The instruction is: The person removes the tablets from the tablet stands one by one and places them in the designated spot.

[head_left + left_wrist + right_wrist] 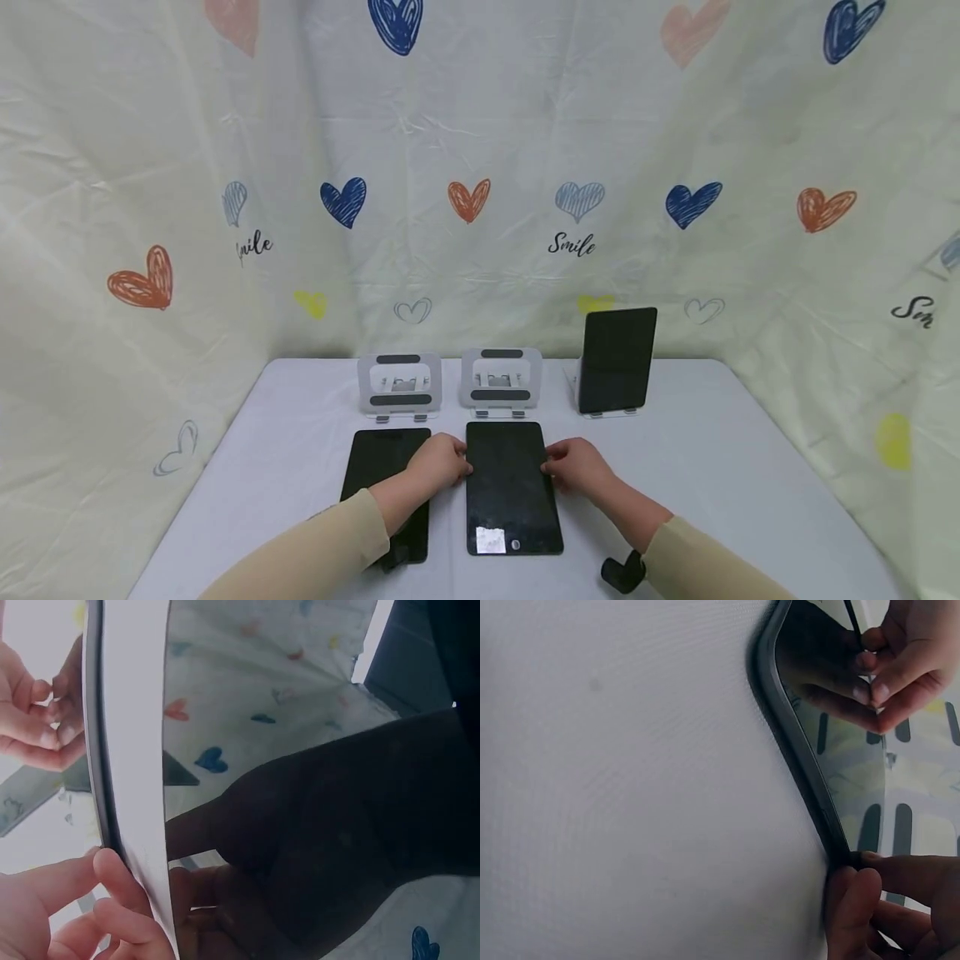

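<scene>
A black tablet (pixel 512 492) with a round home button lies screen up in the middle of the white table. My left hand (pixel 442 462) pinches its left edge near the far end, and my right hand (pixel 581 467) pinches the right edge at about the same height. In the left wrist view, the left fingertips (pixel 112 874) meet the tablet's thin dark side. From the right wrist, the right thumb and fingers (pixel 862 881) grip the rim, with the left hand (pixel 919 660) across at the opposite edge. Under my left forearm lies another black tablet (pixel 382 458), partly covered.
Two white stands with grey pads, a left stand (pixel 400 383) and a middle stand (pixel 501 382), stand behind the flat tablets. At the back right, a third stand holds an upright black tablet (pixel 618 360). A heart-print curtain (pixel 480 125) hangs behind the table (pixel 720 467).
</scene>
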The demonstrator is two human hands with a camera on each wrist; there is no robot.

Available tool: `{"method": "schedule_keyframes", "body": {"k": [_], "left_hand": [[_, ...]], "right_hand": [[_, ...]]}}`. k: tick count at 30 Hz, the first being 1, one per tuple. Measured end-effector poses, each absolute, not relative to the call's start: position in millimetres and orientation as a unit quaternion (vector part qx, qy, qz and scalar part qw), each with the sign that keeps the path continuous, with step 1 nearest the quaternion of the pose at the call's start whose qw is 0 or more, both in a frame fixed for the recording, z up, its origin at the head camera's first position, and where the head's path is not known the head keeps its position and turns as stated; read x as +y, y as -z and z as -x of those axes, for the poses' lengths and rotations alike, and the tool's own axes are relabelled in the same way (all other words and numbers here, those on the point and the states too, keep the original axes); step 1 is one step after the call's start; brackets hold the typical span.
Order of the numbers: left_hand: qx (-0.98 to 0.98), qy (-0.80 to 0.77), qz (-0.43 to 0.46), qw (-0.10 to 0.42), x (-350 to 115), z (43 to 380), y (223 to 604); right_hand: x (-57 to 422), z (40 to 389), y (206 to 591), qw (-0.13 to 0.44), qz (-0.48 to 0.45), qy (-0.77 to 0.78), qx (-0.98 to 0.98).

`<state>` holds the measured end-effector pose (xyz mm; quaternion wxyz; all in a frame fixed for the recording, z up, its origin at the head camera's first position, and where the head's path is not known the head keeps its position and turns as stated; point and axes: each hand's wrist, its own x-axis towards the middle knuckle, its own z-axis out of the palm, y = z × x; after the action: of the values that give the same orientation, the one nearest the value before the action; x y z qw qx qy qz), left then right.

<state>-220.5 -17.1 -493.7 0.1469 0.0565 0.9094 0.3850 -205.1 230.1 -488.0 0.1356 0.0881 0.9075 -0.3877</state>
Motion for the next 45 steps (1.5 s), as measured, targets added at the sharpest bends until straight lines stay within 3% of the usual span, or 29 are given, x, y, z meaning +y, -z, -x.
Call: {"method": "schedule_keyframes", "body": {"k": [19,45], "left_hand": [[0.931,-0.336,-0.058,0.130,-17.3,223.1,495.1],[0.883,-0.462,-0.064,0.049,-0.8,241.5,464.9]], "right_hand": [[232.6,204.0,483.8,0.120,-0.042,0.349,0.928],[284.0,209.3,470.2,0.024,-0.040,0.412,0.910]]}}
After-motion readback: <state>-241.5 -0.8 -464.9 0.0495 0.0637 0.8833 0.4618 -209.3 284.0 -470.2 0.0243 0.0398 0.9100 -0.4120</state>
